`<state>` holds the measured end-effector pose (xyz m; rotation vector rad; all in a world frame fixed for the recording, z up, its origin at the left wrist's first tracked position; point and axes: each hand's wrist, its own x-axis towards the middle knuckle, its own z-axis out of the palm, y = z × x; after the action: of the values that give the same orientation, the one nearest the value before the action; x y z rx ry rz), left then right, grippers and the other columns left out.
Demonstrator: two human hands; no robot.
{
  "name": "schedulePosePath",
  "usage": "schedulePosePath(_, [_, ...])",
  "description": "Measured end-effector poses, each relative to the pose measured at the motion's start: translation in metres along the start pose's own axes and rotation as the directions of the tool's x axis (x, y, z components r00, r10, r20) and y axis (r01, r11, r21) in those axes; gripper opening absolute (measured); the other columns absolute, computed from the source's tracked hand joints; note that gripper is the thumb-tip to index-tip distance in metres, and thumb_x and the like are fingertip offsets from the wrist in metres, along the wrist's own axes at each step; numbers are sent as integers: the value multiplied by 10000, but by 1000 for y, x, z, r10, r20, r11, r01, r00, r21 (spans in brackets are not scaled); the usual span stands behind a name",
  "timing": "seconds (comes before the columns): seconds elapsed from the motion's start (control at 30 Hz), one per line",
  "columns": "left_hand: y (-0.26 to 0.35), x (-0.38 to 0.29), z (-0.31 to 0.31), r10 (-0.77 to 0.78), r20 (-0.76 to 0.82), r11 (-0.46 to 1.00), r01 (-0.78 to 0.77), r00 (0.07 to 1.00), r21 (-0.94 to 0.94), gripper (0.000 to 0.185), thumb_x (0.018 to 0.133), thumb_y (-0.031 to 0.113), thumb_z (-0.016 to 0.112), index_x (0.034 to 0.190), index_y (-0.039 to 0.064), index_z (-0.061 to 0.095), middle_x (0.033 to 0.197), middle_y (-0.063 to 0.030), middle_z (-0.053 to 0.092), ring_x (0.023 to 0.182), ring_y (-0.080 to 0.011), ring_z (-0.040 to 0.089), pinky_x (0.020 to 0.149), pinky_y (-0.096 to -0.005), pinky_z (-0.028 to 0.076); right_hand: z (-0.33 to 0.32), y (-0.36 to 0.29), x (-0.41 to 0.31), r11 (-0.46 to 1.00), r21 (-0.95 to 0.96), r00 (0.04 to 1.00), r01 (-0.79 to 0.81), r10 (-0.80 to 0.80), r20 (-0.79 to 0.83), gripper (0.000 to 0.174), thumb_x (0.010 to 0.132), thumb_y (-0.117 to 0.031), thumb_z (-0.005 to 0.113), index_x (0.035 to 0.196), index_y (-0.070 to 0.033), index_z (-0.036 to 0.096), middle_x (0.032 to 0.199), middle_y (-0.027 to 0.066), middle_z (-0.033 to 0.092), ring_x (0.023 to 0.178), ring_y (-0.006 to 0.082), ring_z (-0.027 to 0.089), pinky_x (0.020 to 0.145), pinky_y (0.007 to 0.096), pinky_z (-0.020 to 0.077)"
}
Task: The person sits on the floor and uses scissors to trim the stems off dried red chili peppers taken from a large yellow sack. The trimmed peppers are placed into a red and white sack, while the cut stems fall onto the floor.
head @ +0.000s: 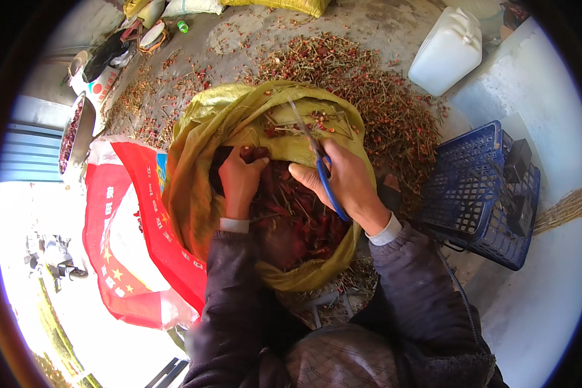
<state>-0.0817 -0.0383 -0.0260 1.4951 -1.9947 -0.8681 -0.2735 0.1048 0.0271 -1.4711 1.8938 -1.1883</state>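
A yellow woven sack [271,276] stands wide in front of me, its rim rolled down. Inside lie dark red dried pods [296,237], apparently chili peppers, with thin stems among them. My left hand [241,179] is over the sack's left side, with dark red pods [254,153] pinched at its fingertips. In my right hand [349,182] is a pair of scissors [323,174] with blue handles, the blades pointing up and away over the sack's far fold. Stem clippings [320,119] lie on that fold. My right thumb is extended towards the left hand, apart from it.
Beyond the sack spreads a heap of stem clippings [397,116]. At right are a blue plastic crate [460,194] and a white jerrycan [446,53]. A red-and-white printed sack [102,286] touches the left side. A metal basin [88,121] holds red pods; filled sacks [291,6] line the back.
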Motion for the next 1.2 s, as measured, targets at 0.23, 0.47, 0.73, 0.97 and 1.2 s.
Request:
schedulePosePath(0.23, [14,-22,-16,33,-132,951,-71,991,-300,304,757,11,812,1054,-5,751,947,-102,723,824,-192,681,766,-302,536,17,5,-17,958,-195,977,212,-209,38,602,857,-571,802,892,-6,595,685,158,608,638,395,614,599,467,479])
schedulePosePath(0.47, [19,-33,-14,104,-93,977,-119,990,-178,310,768,40,807,1067,-8,744,933,-94,683,795,-202,652,749,-317,530,34,-4,-21,952,-273,987,137,-108,120,545,863,-545,790,908,-31,617,648,167,648,620,399,679,550,485,526])
schedulePosePath(0.73, [16,-35,-14,103,126,863,-25,987,-505,203,933,-1,717,1135,-16,694,920,-20,710,818,-100,611,741,-267,512,33,0,-21,999,-34,983,-1,7,185,500,872,-485,820,885,-29,616,659,182,644,633,394,664,604,475,523])
schedulePosePath(0.97, [10,-38,-15,93,175,724,54,980,-688,70,1002,3,672,1064,8,703,876,44,659,772,-34,543,685,-220,467,14,-34,-18,818,529,944,-225,49,326,445,931,-462,796,875,-58,617,704,6,545,647,127,522,611,327,458])
schedulePosePath(1.2, [2,-43,-30,-35,174,798,132,984,-587,44,1017,43,673,1061,41,671,876,39,667,757,-29,560,666,-195,446,-40,-18,20,38,999,955,15,295,-26,437,1036,-553,614,1036,-118,582,786,-4,573,647,93,517,569,280,418])
